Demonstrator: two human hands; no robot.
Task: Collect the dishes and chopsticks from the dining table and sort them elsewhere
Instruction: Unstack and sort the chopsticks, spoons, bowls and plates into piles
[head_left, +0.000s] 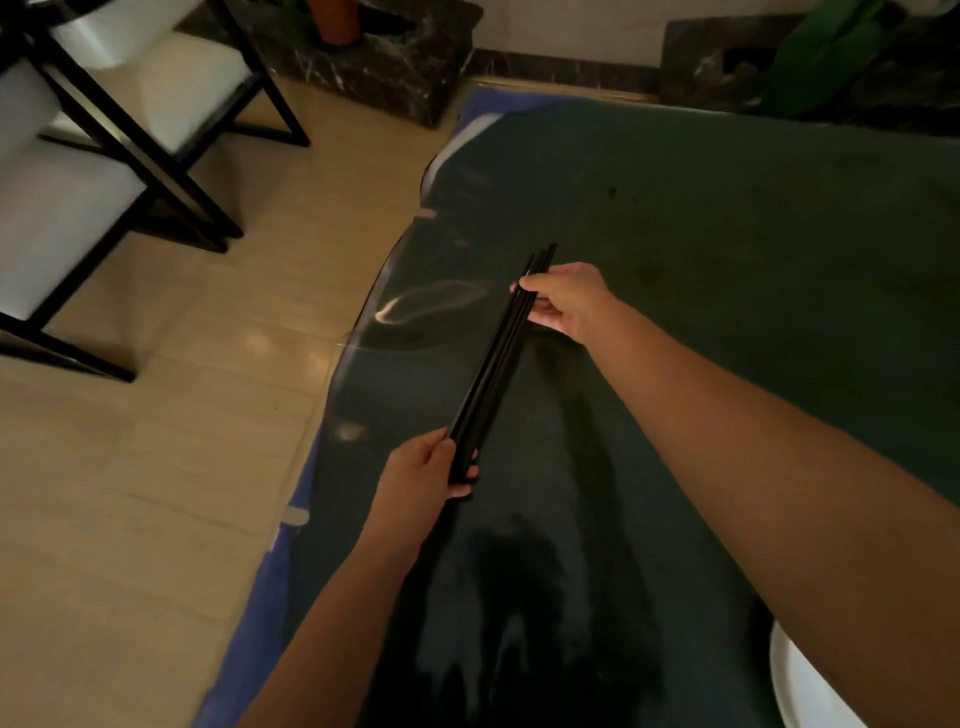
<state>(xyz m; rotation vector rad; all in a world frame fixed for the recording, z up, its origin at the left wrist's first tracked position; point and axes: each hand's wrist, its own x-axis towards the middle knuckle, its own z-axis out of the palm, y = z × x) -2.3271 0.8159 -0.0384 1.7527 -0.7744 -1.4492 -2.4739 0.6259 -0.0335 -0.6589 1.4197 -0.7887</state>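
Chopsticks (498, 358) (black bundle) gripped by both hands, ends pinched.

Head-worn wide view, looking forward and down, close over dark table (727, 234)

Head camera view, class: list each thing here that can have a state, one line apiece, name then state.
chopsticks: bundled, held at both ends above the table
left hand: closed on the near end
right hand: closed on the far end
table: dark glossy top, bare where visible
white dish: at the near right edge, mostly hidden
chairs: upright, apart from the table
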